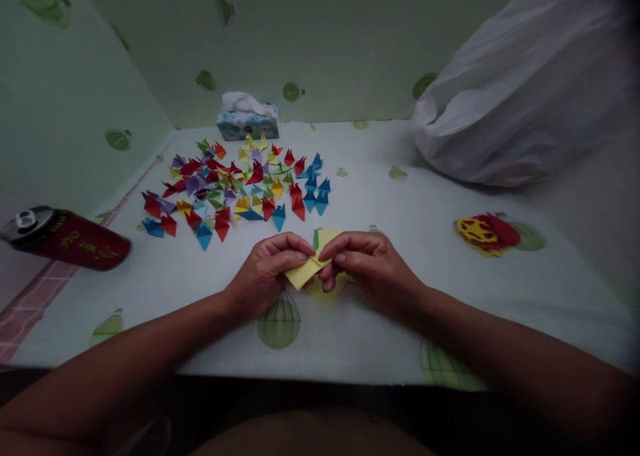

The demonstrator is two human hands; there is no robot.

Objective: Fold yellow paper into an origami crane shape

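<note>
Both of my hands hold one piece of folded yellow paper (pixel 301 274) above the near middle of the table. My left hand (pixel 267 266) pinches its left part between thumb and fingers. On the other side, my right hand (pixel 377 263) grips it with thumb and forefinger at a crease. Under the right hand, more yellow paper (pixel 325 295) lies on the tabletop, partly hidden. Just beyond the hands spreads a crowd of small folded paper cranes (pixel 223 224) in red, blue, yellow, purple and green.
A tissue box (pixel 249 124) stands against the back wall. At the left edge is a red drink can (pixel 75 239). A large white plastic bag (pixel 495 109) fills the back right, with a small red and yellow item (pixel 485 234) in front of it on the tablecloth (pixel 200 336).
</note>
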